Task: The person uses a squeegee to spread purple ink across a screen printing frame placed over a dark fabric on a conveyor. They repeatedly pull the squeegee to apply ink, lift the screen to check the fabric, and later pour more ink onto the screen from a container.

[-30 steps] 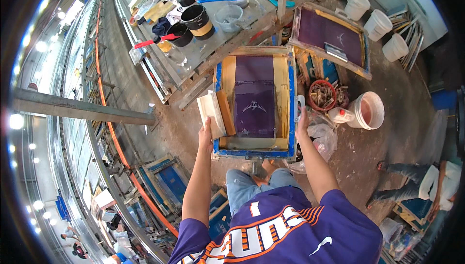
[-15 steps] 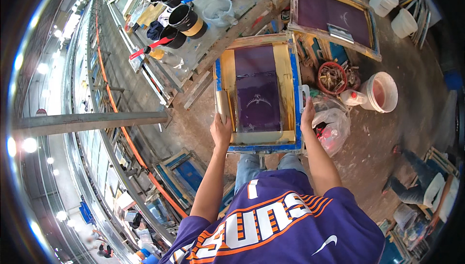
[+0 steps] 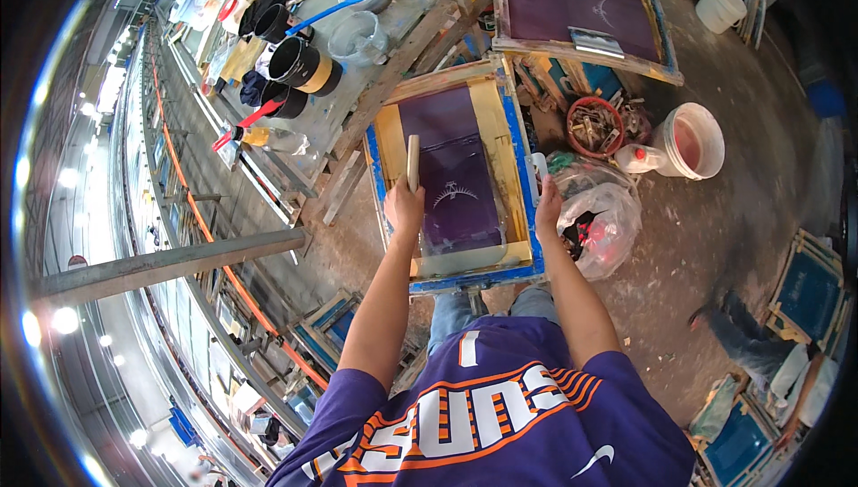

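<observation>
In front of my legs is a screen-printing frame (image 3: 511,116) with blue tape along its edges. Its dark purple mesh (image 3: 447,152) carries a pale arched design. My left hand (image 3: 405,207) is closed around a squeegee (image 3: 413,162) with a pale bar, held over the left part of the screen; whether its blade touches the mesh I cannot tell. On the frame's right edge, my right hand (image 3: 548,208) grips a white handle (image 3: 540,165). Some of its fingers are hidden.
A second screen frame (image 3: 581,4) lies beyond, to the right. Left of it, a worktable holds black buckets (image 3: 299,65) and a clear tub (image 3: 357,37). A white bucket (image 3: 693,140), a red basket (image 3: 596,125) and a plastic bag (image 3: 608,232) stand right. Another person crouches lower right.
My left hand has brought the squeegee rightward from the frame's left border to over the mesh, turning it more edge-on. My right hand stays on the handle. The whole view has shifted somewhat.
</observation>
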{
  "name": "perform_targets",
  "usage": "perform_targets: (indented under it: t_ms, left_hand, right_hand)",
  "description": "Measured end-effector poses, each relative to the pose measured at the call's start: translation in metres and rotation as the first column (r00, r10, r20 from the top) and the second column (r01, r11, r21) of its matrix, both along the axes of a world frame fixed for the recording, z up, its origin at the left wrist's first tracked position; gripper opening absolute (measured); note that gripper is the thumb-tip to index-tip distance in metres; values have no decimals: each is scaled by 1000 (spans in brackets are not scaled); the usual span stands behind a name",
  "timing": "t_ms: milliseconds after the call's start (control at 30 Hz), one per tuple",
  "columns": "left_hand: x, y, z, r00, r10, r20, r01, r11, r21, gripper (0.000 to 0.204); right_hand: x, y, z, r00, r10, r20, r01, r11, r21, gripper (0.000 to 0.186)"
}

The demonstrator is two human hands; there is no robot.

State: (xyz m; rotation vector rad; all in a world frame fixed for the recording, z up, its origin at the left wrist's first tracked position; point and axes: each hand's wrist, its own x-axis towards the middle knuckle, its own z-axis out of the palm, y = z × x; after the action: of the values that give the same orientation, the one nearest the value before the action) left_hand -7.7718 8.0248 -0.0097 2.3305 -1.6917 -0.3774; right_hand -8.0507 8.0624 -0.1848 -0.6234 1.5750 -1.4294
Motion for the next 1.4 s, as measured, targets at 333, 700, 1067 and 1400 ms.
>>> perform_targets:
  t_ms: [333, 700, 1067, 1400]
  left_hand:
    - [-49, -35, 7, 872, -488, 40, 482, 870, 102, 58]
    - [-7, 17, 31, 541, -838, 66, 777, 529, 342, 47]
    - [-57, 66, 10, 826, -562, -44, 563, 818, 118, 50]
    - [-7, 99, 13, 570, -821, 15, 790, 553, 264, 48]
  right_hand:
    - [3, 2, 6, 1000, -3, -11, 4, 999, 49, 57]
    - [4, -1, 7, 999, -47, -14, 46, 998, -45, 56]
    - [1, -1, 22, 993, -67, -97, 58, 993, -101, 56]
    - [3, -4, 26, 998, -37, -44, 37, 999, -10, 63]
